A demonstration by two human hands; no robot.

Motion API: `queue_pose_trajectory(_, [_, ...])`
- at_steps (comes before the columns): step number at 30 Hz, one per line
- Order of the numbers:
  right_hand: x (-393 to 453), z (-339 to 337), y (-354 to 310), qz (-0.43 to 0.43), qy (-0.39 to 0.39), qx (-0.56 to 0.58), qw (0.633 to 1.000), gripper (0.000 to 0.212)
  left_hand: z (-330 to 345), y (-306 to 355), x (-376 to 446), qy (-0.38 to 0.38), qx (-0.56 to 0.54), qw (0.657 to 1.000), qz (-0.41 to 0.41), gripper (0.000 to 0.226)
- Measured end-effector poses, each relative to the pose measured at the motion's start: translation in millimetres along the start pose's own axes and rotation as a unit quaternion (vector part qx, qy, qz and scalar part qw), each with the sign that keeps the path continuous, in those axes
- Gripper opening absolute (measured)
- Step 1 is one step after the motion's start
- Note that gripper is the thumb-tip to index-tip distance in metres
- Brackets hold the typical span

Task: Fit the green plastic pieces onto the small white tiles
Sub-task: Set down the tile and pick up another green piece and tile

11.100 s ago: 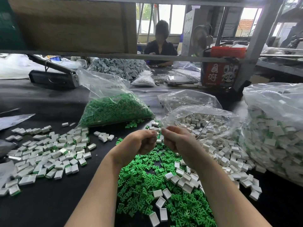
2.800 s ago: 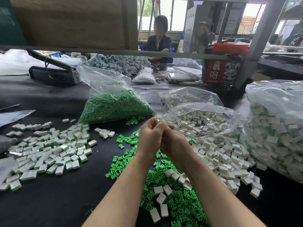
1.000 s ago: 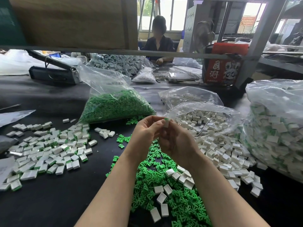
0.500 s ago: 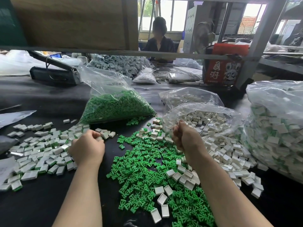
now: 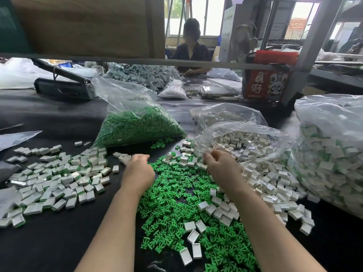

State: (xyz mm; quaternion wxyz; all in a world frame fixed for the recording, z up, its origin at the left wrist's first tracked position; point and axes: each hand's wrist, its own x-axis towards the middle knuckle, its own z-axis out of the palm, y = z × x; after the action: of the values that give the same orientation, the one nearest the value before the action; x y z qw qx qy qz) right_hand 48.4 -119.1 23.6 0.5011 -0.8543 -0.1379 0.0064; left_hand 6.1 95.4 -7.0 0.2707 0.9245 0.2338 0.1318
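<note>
Loose green plastic pieces (image 5: 172, 205) lie heaped on the black table in front of me. Empty small white tiles (image 5: 275, 183) spill from an open clear bag (image 5: 243, 132) to the right of the heap. Tiles fitted with green (image 5: 59, 173) are spread out at the left. My left hand (image 5: 138, 171) hovers over the left edge of the green heap, fingers reaching forward and blurred, holding nothing I can see. My right hand (image 5: 222, 165) rests at the mouth of the bag, fingers curled down among the white tiles; what they pinch is hidden.
A clear bag of green pieces (image 5: 135, 124) lies behind the heap. A large bag of fitted tiles (image 5: 330, 154) fills the right side. A sealing machine (image 5: 62, 85), a red box (image 5: 267, 81) and a metal shelf post (image 5: 306, 52) stand behind; a person (image 5: 191, 54) sits opposite.
My hands parted after working together at the centre. The left swung out over the fitted tiles and has come back to the green heap. The right dropped onto the white tiles.
</note>
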Motion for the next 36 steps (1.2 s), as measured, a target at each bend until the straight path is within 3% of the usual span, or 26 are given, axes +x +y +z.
queue_pose_trajectory(2, [3,0,4,-0.018,0.02,-0.07,0.997,0.022,8,9,-3,-0.06,-0.021,0.998,0.011,0.051])
queue_pose_trajectory(7, [1,3,8,-0.056,0.023,-0.225,0.973,0.011,20,30,-6,-0.118,-0.064,0.99,0.033,0.054])
queue_pose_trajectory(12, [-5,9,10,-0.089,0.039,-0.379,0.92,0.028,21,44,-11,-0.148,-0.077,0.984,0.069,0.051])
queue_pose_trajectory(15, [-5,10,11,-0.061,0.021,-0.423,0.904,0.034,18,45,-13,-0.144,-0.102,0.981,0.075,0.05])
queue_pose_trajectory(22, [-4,8,14,-0.087,0.043,-0.397,0.913,0.019,8,43,-15,-0.13,-0.185,0.968,0.11,0.042])
queue_pose_trajectory(26, [-3,5,11,-0.129,0.068,-0.32,0.936,0.023,11,46,-15,-0.123,-0.218,0.96,0.125,0.022])
queue_pose_trajectory(28, [-4,5,6,-0.173,0.09,-0.283,0.939,0.023,10,49,-16,-0.142,-0.293,0.939,0.113,0.015])
queue_pose_trajectory(32, [-6,6,-2,-0.237,0.116,-0.253,0.931,0.014,6,55,-21,-0.182,-0.416,0.886,0.097,0.023])
queue_pose_trajectory(36, [-6,7,-6,-0.199,0.113,-0.174,0.958,0.019,2,52,-20,-0.179,-0.499,0.845,0.073,0.017])
